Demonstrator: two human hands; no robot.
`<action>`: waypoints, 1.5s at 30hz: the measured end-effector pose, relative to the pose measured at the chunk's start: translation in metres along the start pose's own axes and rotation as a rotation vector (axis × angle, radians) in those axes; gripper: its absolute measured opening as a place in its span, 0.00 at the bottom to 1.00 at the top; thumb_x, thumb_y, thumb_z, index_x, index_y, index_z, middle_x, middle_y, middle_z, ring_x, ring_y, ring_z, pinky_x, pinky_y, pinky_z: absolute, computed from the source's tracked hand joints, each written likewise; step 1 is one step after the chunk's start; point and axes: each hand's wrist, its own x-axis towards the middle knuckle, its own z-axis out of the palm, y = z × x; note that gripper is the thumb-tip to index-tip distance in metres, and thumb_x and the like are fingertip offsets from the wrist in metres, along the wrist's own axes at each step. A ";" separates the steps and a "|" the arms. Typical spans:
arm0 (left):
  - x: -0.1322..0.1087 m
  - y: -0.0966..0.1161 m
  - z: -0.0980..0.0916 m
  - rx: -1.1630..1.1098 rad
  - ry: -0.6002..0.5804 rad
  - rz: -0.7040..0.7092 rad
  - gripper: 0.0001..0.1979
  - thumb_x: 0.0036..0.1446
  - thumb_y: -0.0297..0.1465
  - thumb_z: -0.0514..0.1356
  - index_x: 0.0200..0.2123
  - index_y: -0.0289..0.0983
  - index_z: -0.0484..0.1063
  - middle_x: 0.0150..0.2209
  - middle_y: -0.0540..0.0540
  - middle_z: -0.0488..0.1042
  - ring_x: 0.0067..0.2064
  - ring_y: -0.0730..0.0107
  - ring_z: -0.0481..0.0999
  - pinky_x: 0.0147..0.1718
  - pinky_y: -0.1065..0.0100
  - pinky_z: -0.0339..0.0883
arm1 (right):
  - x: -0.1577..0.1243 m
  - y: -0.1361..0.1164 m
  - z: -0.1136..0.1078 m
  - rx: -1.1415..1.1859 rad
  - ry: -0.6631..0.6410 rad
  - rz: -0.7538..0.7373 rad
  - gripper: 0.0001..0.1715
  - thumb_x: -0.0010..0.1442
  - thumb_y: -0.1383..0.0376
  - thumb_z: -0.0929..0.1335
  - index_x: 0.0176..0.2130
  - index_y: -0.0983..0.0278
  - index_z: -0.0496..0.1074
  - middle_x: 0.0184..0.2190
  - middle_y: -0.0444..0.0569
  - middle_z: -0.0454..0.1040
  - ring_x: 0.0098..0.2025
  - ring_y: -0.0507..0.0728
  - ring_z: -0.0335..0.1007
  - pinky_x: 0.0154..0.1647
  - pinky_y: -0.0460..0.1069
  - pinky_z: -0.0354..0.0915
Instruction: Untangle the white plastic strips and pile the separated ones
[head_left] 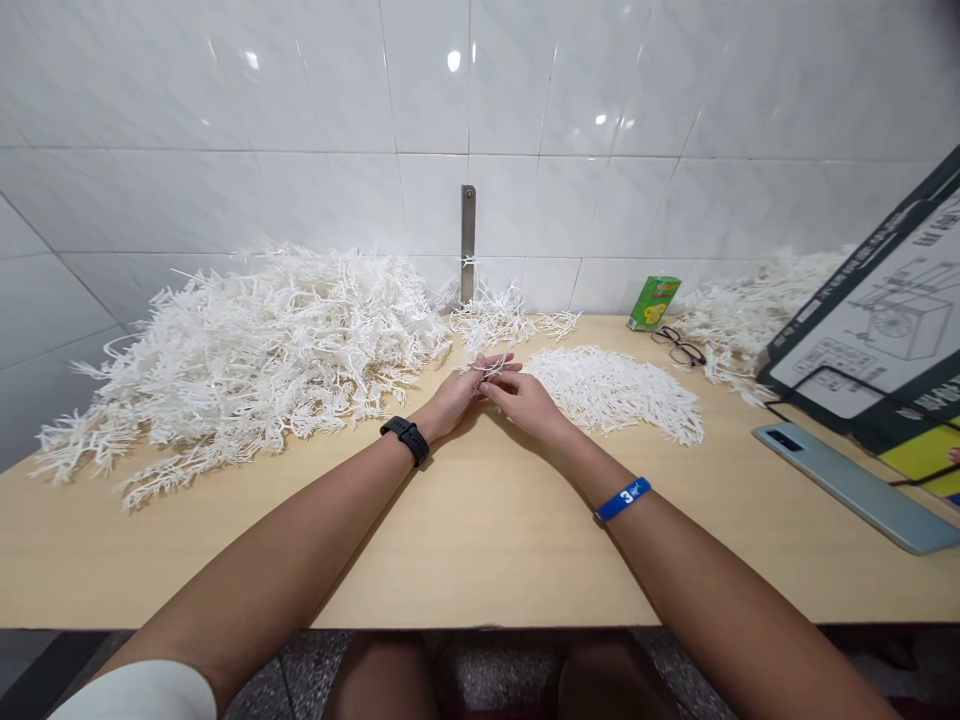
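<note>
Close together at the middle of the table, both hands work on a white branching strand (491,367) that looks like plastic. My left hand (454,398), with a black band on its wrist, holds the strand along its fingers. Thumb and fingertips of my right hand (528,404) pinch at the same piece; a blue wristband is on that arm. Left of the hands rises a large tangled heap of white strands (300,335). A flatter pile of small white pieces (611,390) lies just right of my right hand. The fingers partly hide the held strand.
A small loose bunch of strands (495,315) lies behind the hands by a metal bracket (468,240). To the right are a green box (653,303), eyeglasses (679,346), a phone (862,490), a leaning printed board (885,320) and another white heap (757,305). A tiled wall (322,200) stands behind.
</note>
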 end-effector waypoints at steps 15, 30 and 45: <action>-0.001 0.002 0.001 -0.058 -0.032 -0.044 0.24 0.65 0.46 0.49 0.57 0.42 0.70 0.63 0.41 0.66 0.62 0.59 0.66 0.60 0.58 0.59 | -0.002 -0.003 0.001 -0.061 0.046 0.082 0.15 0.58 0.56 0.66 0.32 0.64 0.77 0.31 0.49 0.77 0.33 0.56 0.70 0.34 0.49 0.59; -0.002 0.006 0.007 -0.108 0.027 -0.064 0.24 0.66 0.43 0.49 0.54 0.34 0.72 0.55 0.35 0.74 0.56 0.58 0.73 0.59 0.58 0.61 | -0.001 -0.001 0.007 0.098 -0.039 0.087 0.14 0.54 0.56 0.69 0.31 0.65 0.72 0.26 0.47 0.73 0.29 0.54 0.66 0.28 0.48 0.58; -0.001 0.003 0.003 -0.048 -0.049 -0.058 0.22 0.63 0.44 0.53 0.51 0.37 0.75 0.55 0.38 0.74 0.57 0.59 0.71 0.58 0.60 0.59 | -0.003 -0.005 0.008 -0.064 0.031 0.084 0.09 0.55 0.62 0.66 0.26 0.64 0.68 0.25 0.46 0.73 0.30 0.54 0.66 0.31 0.48 0.57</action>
